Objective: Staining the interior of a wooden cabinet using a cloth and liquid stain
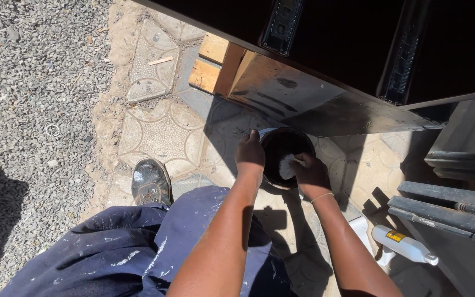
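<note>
A round tin of dark paint or stain (281, 147) stands on the patterned paving in front of me. My left hand (249, 154) grips its near left rim. My right hand (310, 171) reaches into the tin from the right and holds a white cloth (287, 166) against the dark liquid. A thin band circles my right wrist. Both arms stretch forward over my knees in paint-flecked dark blue trousers (155, 242).
A dark-stained cabinet with metal drawer slides (325, 60) lies just beyond the tin, propped on pale wood blocks (215, 63). Dark panels (457, 203) lean at right. A white plastic bottle (402, 245) lies at lower right. My shoe (150, 181) rests beside gravel (34, 99).
</note>
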